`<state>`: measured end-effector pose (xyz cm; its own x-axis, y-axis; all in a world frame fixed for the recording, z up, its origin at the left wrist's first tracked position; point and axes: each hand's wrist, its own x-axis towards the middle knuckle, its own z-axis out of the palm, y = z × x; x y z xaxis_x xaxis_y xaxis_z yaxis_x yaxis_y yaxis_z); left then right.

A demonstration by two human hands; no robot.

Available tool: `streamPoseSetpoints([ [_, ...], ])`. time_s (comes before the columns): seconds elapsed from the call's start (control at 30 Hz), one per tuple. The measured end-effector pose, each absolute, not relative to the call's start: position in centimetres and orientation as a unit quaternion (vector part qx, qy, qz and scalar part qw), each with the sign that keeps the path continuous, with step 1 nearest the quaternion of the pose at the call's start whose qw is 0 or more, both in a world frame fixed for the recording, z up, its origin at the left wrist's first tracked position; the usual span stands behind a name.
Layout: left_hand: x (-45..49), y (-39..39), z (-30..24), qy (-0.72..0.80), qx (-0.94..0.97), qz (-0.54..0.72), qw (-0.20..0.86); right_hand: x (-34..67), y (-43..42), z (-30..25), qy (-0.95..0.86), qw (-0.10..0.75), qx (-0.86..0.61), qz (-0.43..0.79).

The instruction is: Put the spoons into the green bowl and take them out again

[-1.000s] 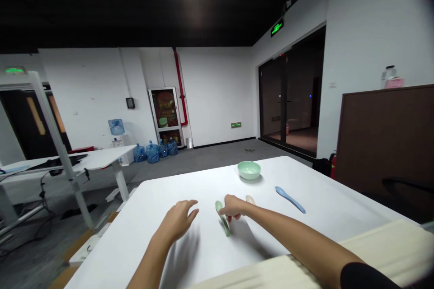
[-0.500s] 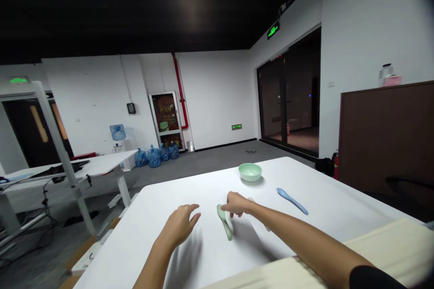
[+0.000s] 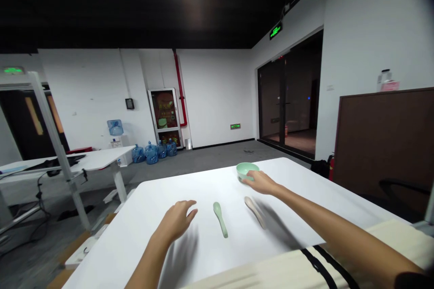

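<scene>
A pale green bowl (image 3: 242, 170) stands near the far edge of the white table. My right hand (image 3: 262, 182) reaches to its near right side, fingers stretched out and apart, overlapping the rim; whether they touch it I cannot tell. My left hand (image 3: 179, 220) hovers over the table on the left, open with thumb and fingers apart, holding nothing. Between the hands lies a green spoon (image 3: 220, 219), bowl end pointing away. A beige spoon (image 3: 255, 212) lies to its right, just short of my right forearm. The blue spoon is hidden behind that arm.
The white table (image 3: 156, 192) has cream cloth with black stripes (image 3: 318, 262) along its near edge. Another white desk (image 3: 101, 158) with cables stands to the left. Blue water bottles (image 3: 151, 153) are on the floor by the wall; a brown partition (image 3: 383, 135) stands right.
My right hand has moved away from the green spoon, forward and right to the bowl. The beige spoon is now uncovered and the blue one covered. My left hand has barely moved.
</scene>
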<state>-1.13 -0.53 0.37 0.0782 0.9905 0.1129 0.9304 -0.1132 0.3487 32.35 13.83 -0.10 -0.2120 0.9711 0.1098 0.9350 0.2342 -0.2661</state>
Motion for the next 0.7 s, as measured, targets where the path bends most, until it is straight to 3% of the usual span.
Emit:
streamPoseSetpoints([
  [0.37, -0.8, -0.4, 0.5, 0.668, 0.722, 0.154, 0.089, 40.1, 14.8, -4.8, -0.755, 0.081, -0.649, -0.04],
  [0.7, -0.7, -0.1, 0.3, 0.676, 0.716, 0.155, 0.083, 40.3, 14.6, -5.1, -0.774, 0.081, -0.628, 0.034],
])
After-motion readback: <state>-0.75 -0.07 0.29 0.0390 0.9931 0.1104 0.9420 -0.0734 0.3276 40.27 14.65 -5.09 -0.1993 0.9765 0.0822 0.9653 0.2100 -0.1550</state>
